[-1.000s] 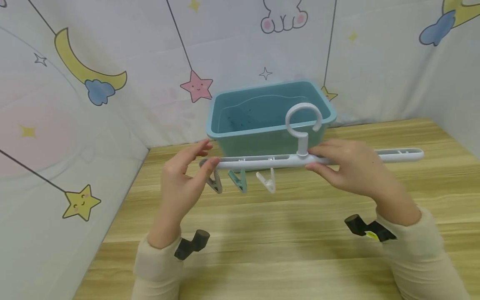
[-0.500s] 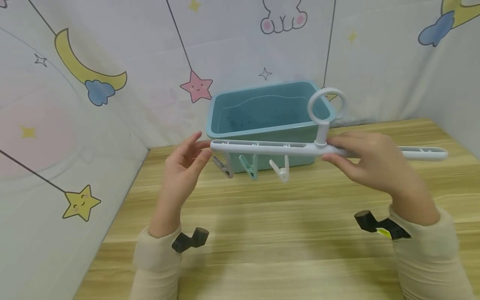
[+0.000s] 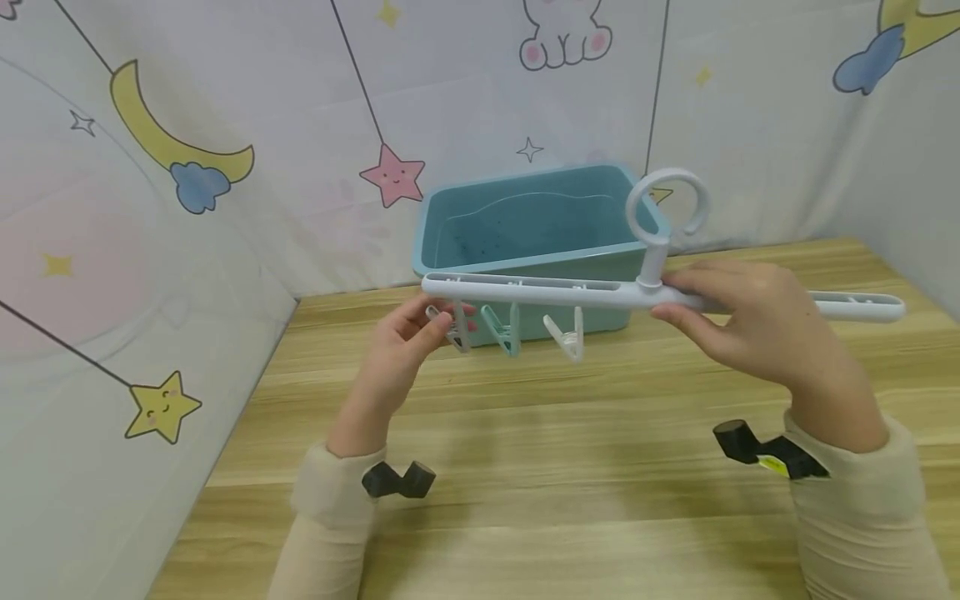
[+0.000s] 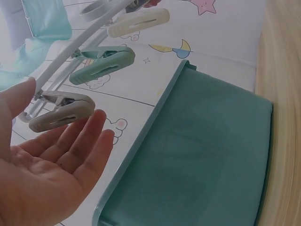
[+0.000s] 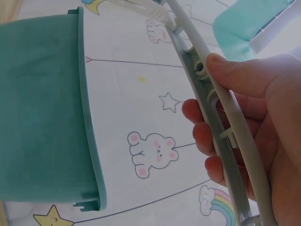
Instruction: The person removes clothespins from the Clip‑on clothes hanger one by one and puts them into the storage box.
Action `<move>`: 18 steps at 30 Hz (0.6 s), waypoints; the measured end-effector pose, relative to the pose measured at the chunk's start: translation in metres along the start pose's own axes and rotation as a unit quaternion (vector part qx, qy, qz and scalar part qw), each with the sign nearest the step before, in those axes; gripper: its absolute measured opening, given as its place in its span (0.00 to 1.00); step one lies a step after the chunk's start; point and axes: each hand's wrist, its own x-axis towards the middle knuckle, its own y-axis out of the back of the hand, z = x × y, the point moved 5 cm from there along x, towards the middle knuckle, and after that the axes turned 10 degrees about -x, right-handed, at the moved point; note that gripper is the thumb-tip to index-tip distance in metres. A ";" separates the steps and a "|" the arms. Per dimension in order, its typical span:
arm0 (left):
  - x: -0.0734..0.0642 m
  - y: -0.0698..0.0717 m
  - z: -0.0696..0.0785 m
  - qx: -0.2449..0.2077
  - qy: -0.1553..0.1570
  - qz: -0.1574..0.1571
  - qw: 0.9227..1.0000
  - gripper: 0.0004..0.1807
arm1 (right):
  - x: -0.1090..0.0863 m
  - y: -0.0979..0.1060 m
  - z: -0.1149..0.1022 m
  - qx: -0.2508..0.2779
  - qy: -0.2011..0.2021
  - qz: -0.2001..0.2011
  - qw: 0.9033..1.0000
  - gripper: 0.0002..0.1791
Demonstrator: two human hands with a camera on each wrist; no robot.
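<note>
No writing is legible, the yellow label (image 3: pixel 773 465) on the black wrist mount (image 3: pixel 798 455) included.

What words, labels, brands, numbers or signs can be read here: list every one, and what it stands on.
None can be read.
Yellow patch on the right sleeve's black mount: too small to tell whether it bears text.
White hanger, gray clip, green clip, white clip, teal bin: no lettering visible.
Wall cloth: drawings only.
</note>
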 end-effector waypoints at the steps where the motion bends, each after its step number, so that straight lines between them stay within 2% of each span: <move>1: 0.000 -0.001 -0.002 -0.020 -0.003 -0.011 1.000 0.20 | 0.000 0.000 0.000 0.000 0.000 0.001 1.000 0.35; 5: 0.001 -0.006 -0.007 -0.096 -0.011 -0.053 0.994 0.15 | 0.000 0.000 0.000 0.001 0.002 0.003 1.000 0.35; 9: 0.003 -0.009 -0.010 -0.159 -0.017 -0.083 0.984 0.12 | 0.000 -0.001 0.000 0.002 0.005 -0.003 1.000 0.35; 12: 0.004 -0.010 -0.011 -0.198 -0.016 -0.102 0.975 0.10 | 0.000 -0.001 0.000 0.002 0.005 -0.008 1.000 0.35; 18: 0.004 -0.012 -0.014 -0.246 0.000 -0.135 0.960 0.11 | 0.001 -0.002 -0.001 0.000 0.008 -0.013 1.000 0.35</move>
